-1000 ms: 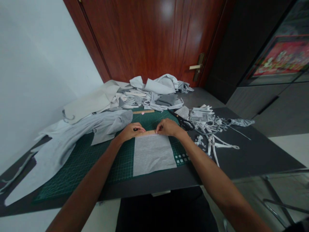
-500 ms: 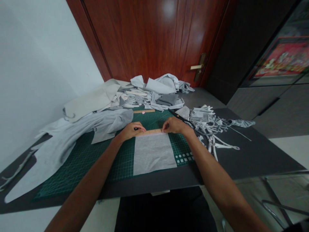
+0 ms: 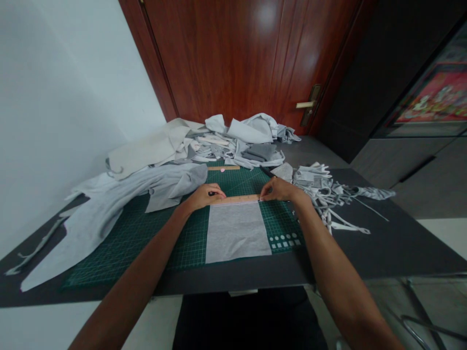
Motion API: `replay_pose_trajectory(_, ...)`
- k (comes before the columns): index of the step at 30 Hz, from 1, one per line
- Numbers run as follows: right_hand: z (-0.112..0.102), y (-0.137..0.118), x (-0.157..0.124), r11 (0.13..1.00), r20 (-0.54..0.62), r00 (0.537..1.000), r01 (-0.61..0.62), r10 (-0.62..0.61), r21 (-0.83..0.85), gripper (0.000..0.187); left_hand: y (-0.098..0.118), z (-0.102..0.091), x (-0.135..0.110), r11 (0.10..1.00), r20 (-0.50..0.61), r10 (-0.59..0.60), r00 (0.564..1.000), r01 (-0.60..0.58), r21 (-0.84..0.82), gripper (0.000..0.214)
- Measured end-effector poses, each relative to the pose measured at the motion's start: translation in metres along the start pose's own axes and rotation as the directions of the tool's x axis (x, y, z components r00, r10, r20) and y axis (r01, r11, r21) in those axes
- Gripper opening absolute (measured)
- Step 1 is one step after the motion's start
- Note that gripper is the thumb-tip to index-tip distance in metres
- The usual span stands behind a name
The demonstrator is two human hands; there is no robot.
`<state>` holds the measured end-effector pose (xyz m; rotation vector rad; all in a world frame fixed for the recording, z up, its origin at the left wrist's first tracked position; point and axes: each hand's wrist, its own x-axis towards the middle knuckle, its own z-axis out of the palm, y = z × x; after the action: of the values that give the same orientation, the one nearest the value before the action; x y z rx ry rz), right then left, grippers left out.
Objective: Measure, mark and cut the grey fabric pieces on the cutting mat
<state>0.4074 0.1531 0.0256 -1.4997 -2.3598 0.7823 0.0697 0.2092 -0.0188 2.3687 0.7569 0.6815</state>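
Ruler [image 3: 237, 199] under left hand [image 3: 206, 197], right hand [image 3: 280, 190]

The person's bare left forearm [image 3: 142, 267] and right forearm [image 3: 339, 262] run long and lean, tapering at the wrists into the slim-fingered left hand [image 3: 206, 197] and right hand [image 3: 280, 190]. Low in the view sits dark clothing [image 3: 248, 323], black or nearly so, plain, with no marking visible.
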Motion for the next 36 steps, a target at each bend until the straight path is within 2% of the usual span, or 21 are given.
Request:
replay_pose_trajectory(5,0.001,0.003,-0.001,0.993,-0.002,0.999,0.045,-0.046,0.105,0.025,0.001,0.000,0.000,0.999,0.011,-0.006,1.000,0.005,0.036,0.034)
replay_pose_trajectory(7,0.005,0.001,0.001,0.987,-0.069,0.995,0.078,-0.069,0.140,0.030,0.003,0.002,-0.001,0.998,0.014,-0.013,1.000,0.012,0.053,0.034)
replay_pose_trajectory(10,0.015,-0.003,0.011,0.995,-0.237,0.971,0.059,-0.039,0.077,0.025,0.008,0.005,-0.002,0.994,0.026,-0.005,1.000,0.002,0.106,0.035)
replay_pose_trajectory(13,0.025,-0.008,0.021,0.999,-0.367,0.929,-0.046,0.044,0.003,0.022,0.012,0.007,-0.003,0.982,0.047,0.036,0.998,-0.044,0.182,0.036)
replay_pose_trajectory(18,0.026,-0.018,0.018,0.950,-0.500,0.836,-0.302,0.224,-0.079,0.036,0.006,0.005,-0.006,0.972,0.050,0.046,0.998,-0.056,0.228,0.033)
replay_pose_trajectory(21,0.017,-0.021,0.007,0.862,-0.546,0.752,-0.496,0.368,-0.103,0.039,-0.001,0.003,-0.006,0.963,0.012,0.060,0.998,-0.061,0.264,0.031)
replay_pose_trajectory(23,0.012,-0.020,0.000,0.787,-0.534,0.705,-0.607,0.467,-0.112,0.038,-0.005,0.001,-0.007,0.954,-0.034,0.061,0.998,-0.048,0.296,0.029)
replay_pose_trajectory(25,0.008,-0.016,-0.004,0.725,-0.496,0.676,-0.677,0.545,-0.126,0.035,-0.009,0.000,-0.007,0.942,-0.077,0.046,0.996,-0.018,0.334,0.027)
replay_pose_trajectory(27,0.007,-0.012,-0.007,0.690,-0.457,0.667,-0.709,0.588,-0.147,0.032,-0.012,-0.002,-0.007,0.927,-0.106,0.028,0.994,0.014,0.375,0.025)
replay_pose_trajectory(31,0.008,-0.011,-0.009,0.673,-0.427,0.680,-0.713,0.596,-0.196,0.029,-0.018,-0.002,-0.006,0.900,-0.136,0.014,0.991,0.047,0.432,0.023)
replay_pose_trajectory(36,0.014,-0.025,-0.007,0.680,-0.492,0.691,-0.692,0.530,-0.240,0.035,-0.021,-0.001,-0.007,0.906,-0.131,0.015,0.991,0.042,0.420,0.024)
